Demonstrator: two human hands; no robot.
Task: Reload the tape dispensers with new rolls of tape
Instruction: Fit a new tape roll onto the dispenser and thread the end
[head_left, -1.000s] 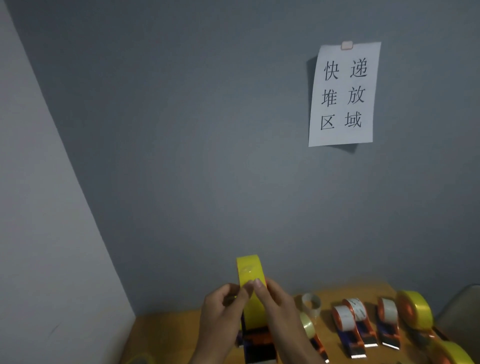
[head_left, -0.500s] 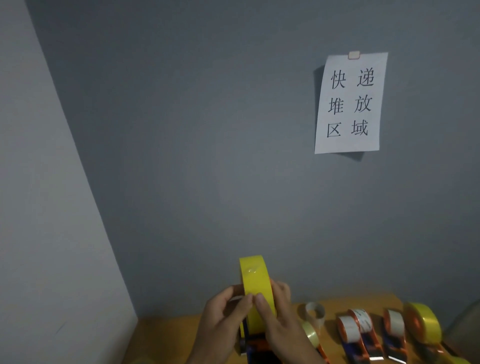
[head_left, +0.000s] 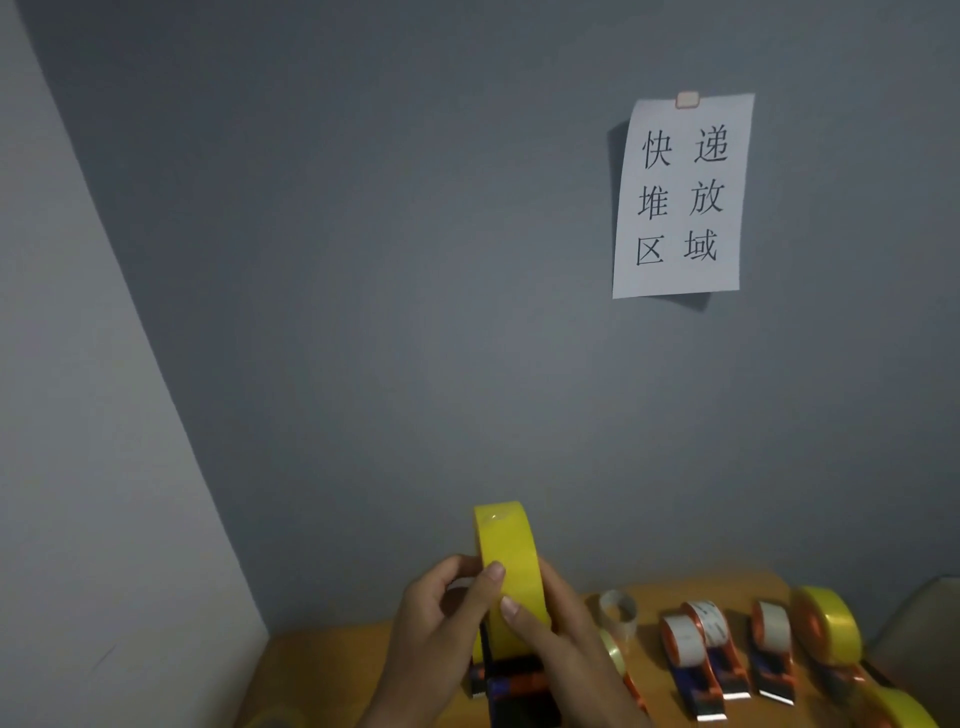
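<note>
Both hands (head_left: 498, 631) pinching glossy yellow tape roll (head_left: 511, 577) above blue-and-orange plastic dispenser (head_left: 514, 686): best kept square, thumbs seeking the loose end.

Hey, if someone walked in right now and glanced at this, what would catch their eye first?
Probably the bright yellow tape roll low in the middle, gripped on both sides by the left hand and the right hand above a dark dispenser. Next, the white paper sign with black characters on the grey wall at upper right, then the row of dispensers on the wooden table at lower right.
</note>
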